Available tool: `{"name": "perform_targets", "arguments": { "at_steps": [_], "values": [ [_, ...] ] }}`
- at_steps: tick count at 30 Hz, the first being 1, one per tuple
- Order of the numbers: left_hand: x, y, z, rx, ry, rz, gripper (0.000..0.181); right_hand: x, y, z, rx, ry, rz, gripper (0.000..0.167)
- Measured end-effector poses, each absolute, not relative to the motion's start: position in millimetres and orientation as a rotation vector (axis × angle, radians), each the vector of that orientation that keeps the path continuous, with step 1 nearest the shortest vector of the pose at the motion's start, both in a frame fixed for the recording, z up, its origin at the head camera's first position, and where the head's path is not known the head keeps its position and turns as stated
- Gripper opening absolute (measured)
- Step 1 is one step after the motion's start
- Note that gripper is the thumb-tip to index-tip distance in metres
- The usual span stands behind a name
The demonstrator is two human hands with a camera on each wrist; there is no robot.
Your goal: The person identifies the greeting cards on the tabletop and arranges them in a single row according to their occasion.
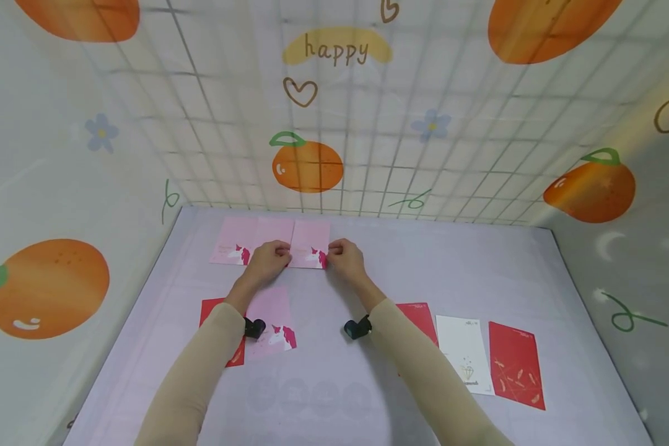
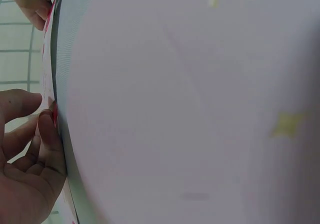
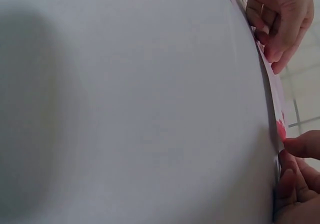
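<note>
A pink card with a unicorn (image 1: 310, 244) lies at the back of the table, at the right end of a row of pink cards. My left hand (image 1: 270, 260) pinches its lower left corner; in the left wrist view the left fingertips (image 2: 48, 124) meet at the card's edge. On the other side, my right hand (image 1: 347, 259) pinches the lower right edge, its thumb over the red print in the right wrist view. Another pink unicorn card (image 1: 231, 244) sits at the row's left end, and the middle card (image 1: 272, 229) is partly hidden behind my left hand.
Below my left forearm lie a loose pink card (image 1: 270, 322) and a partly covered red card (image 1: 212, 306). Toward the right are a red card (image 1: 420, 319) partly under my right sleeve, a white card (image 1: 463, 347) and another red card (image 1: 515, 362). A patterned cloth wall rises behind.
</note>
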State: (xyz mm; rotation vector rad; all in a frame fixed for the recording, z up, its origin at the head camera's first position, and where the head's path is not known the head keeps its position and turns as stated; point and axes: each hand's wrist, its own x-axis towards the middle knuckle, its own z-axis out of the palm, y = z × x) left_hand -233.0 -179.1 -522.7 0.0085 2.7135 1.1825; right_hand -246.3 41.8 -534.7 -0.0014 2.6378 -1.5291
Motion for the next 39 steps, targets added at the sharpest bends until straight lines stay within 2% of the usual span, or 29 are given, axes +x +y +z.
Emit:
{"name": "perform_targets", "arguments": {
  "at_steps": [22, 39],
  "values": [
    [-231, -181, -525, 0.009, 2.708, 1.216, 0.036, -246, 40, -539, -0.005, 2.627, -1.545, 0.021],
    [-192, -187, -478, 0.166, 2.749, 1.388, 0.031, -215, 60, -500, -0.276, 2.608, -1.738, 0.026]
  ]
}}
